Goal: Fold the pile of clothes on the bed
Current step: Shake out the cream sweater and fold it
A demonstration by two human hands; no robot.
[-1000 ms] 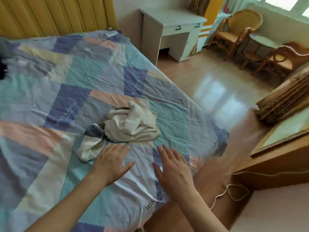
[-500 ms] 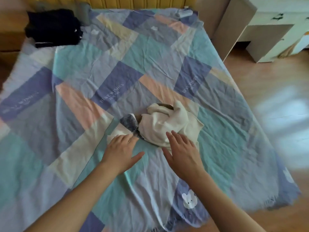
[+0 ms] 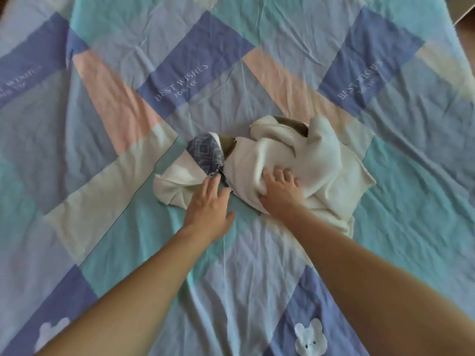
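Right hand (image 3: 279,195) grips cream garment (image 3: 303,165) (crumpled); left hand (image 3: 209,208) flat, fingers straight, beside it.

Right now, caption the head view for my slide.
Right hand grips crumpled cream garment on patchwork bedspread; left hand reaches in.

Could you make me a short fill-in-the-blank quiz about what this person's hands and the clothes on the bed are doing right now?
1. The right hand grips the crumpled ____-coloured garment.
2. The left hand is ____, its fingertips near the blue patterned cloth.
3. The patchwork bedspread carries the printed words "BEST ____ FOR YOU".
4. A white ____ figure is on the blue patch by the right forearm.

Missing words: cream; open; WISHES; bear
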